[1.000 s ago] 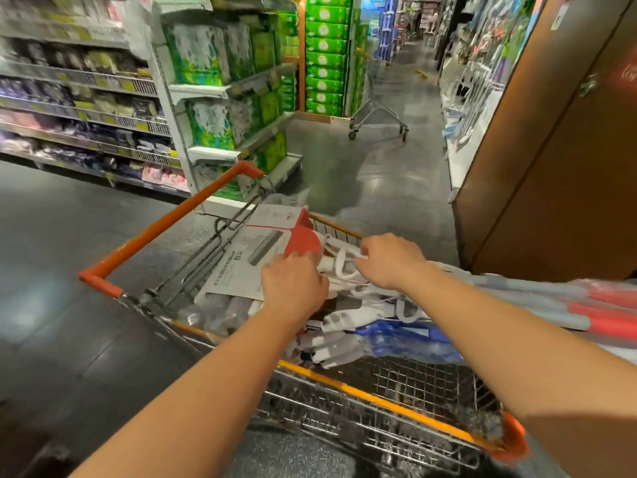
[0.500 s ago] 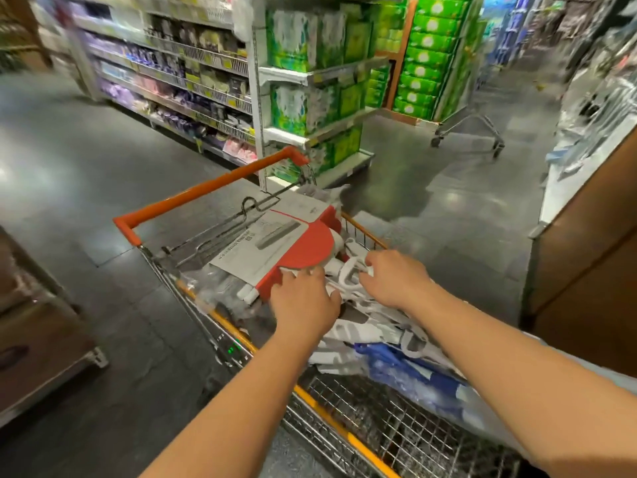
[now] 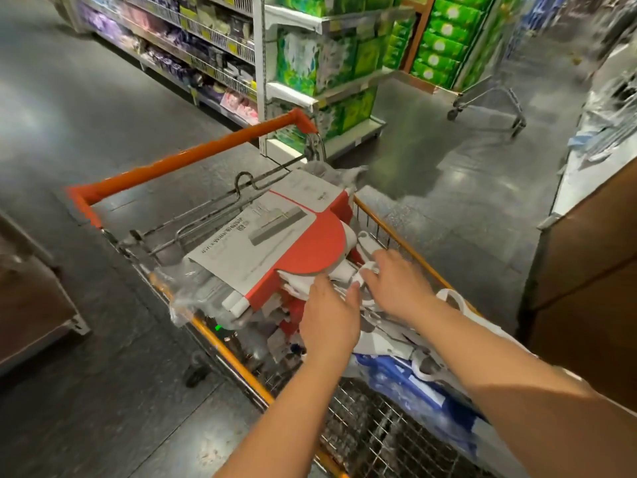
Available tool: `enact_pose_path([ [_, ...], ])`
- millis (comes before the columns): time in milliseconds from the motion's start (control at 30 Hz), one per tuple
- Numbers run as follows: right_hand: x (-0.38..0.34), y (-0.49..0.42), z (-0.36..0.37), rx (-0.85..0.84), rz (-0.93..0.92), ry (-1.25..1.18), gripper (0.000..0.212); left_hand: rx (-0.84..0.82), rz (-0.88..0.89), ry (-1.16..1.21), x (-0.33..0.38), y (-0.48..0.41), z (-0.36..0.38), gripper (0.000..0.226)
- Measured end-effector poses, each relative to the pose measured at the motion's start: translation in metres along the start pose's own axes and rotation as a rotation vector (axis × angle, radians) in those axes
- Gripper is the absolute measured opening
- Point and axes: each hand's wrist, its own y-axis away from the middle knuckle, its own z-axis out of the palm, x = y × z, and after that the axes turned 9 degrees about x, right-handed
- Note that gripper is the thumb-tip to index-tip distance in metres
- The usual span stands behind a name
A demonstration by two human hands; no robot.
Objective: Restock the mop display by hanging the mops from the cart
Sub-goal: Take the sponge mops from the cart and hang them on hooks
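The wire cart (image 3: 362,426) has an orange push bar (image 3: 193,160) and an orange rim. The mops (image 3: 341,270) lie flat in a pile inside it. The top mop (image 3: 275,243) has a grey and red card and lies at the push bar end. A blue-wrapped mop (image 3: 406,384) lies lower, by the right rim.

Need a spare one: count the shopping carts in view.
2. The orange-handled cart nearest, loaded with mops; a second cart far up the aisle beside the green boxes. More may be hidden.

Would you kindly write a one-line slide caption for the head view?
Left hand and right hand reach among packaged mops piled in the cart.
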Motion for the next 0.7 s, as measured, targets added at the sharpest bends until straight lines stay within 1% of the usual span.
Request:
enact_pose_path([
  [67, 0.001, -0.010, 0.007, -0.004, 0.045, -0.080, 0.042, -0.023, -0.068, 0.079, 0.001, -0.005, 0.010, 0.036],
  [167, 0.004, -0.024, 0.014, -0.003, 0.062, -0.144, 0.041, -0.055, -0.165, 0.230, -0.004, -0.006, 0.025, 0.035],
  [233, 0.007, -0.029, 0.016, -0.037, 0.102, -0.200, 0.041, -0.063, -0.260, 0.386, -0.008, -0.004, 0.034, 0.036],
  [300, 0.011, -0.032, 0.018, -0.061, 0.134, -0.254, 0.047, -0.095, -0.370, 0.546, -0.009, -0.004, 0.042, 0.041],
  [367, 0.014, -0.031, 0.019, -0.084, 0.170, -0.338, 0.053, -0.144, -0.445, 0.691, -0.010, -0.003, 0.047, 0.045],
  [467, 0.019, -0.033, 0.017, -0.172, 0.218, -0.466, 0.053, -0.169, -0.478, 0.853, -0.006, -0.002, 0.048, 0.031],
  [567, 0.022, -0.035, 0.009, -0.280, 0.264, -0.602, 0.054, -0.161, -0.483, 0.894, -0.002, -0.001, 0.046, 0.030],
  [633, 0.023, -0.033, 0.005, -0.315, 0.276, -0.629, 0.047, -0.161, -0.505, 0.942, 0.001, 0.000, 0.044, 0.028],
  [700, 0.024, -0.030, 0.006, -0.337, 0.266, -0.663, 0.060, -0.155, -0.527, 0.973, 0.003, 0.001, 0.044, 0.028],
])
